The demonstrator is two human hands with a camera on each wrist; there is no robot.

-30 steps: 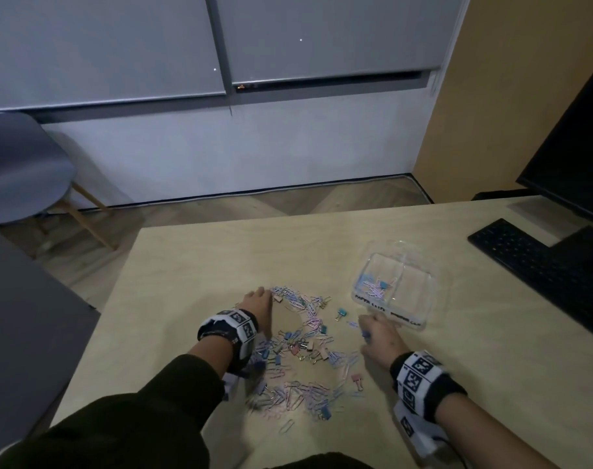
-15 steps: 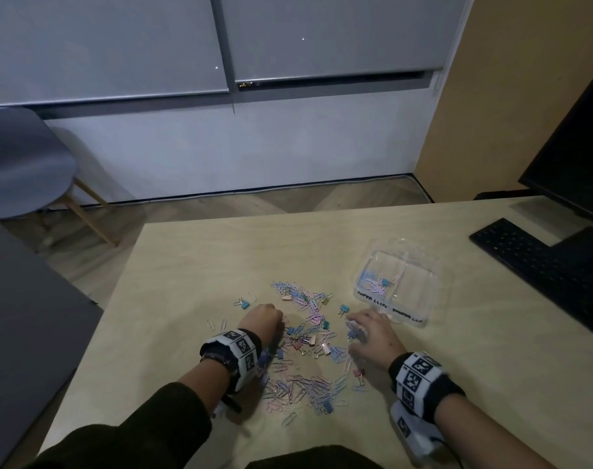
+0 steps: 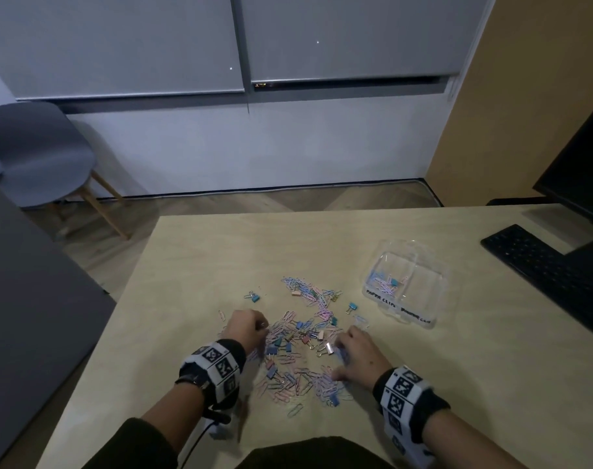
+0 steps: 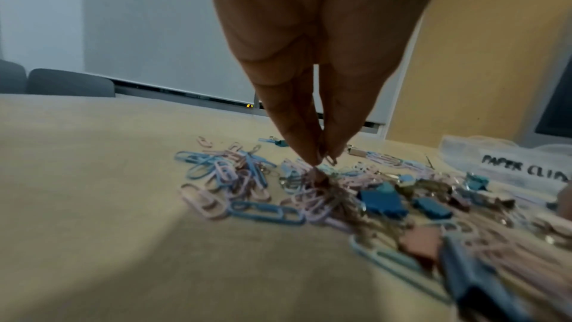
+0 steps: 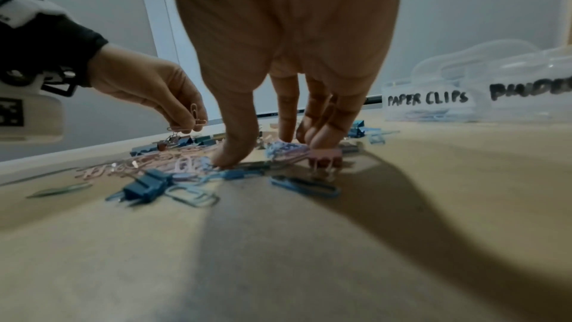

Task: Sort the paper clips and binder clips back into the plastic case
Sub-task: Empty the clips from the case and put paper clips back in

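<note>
Pastel paper clips and small binder clips lie in a loose pile (image 3: pixel 302 346) on the wooden table (image 3: pixel 200 265). My left hand (image 3: pixel 263 328) hovers at the pile's left side, and its fingertips (image 4: pixel 332 153) pinch a few pink paper clips (image 5: pixel 194 116) just above the heap. At the pile's right side my right hand (image 3: pixel 339 358) reaches down, thumb and straight fingers (image 5: pixel 315 136) apart and touching clips, gripping nothing. The clear plastic case (image 3: pixel 400 316) stands open to the right. Its compartment labelled PAPER CLIPS (image 5: pixel 427 99) holds a few clips.
A black keyboard (image 3: pixel 538 262) and a monitor (image 3: pixel 579 184) fill the table's right side, behind the case. A grey chair (image 3: pixel 34 154) stands on the floor at the far left. A dark surface (image 3: pixel 28 299) borders the table's left edge.
My left hand pulled back from the pile's far left edge and now holds pink paper clips. My right hand moved from near the case down onto the pile's right side.
</note>
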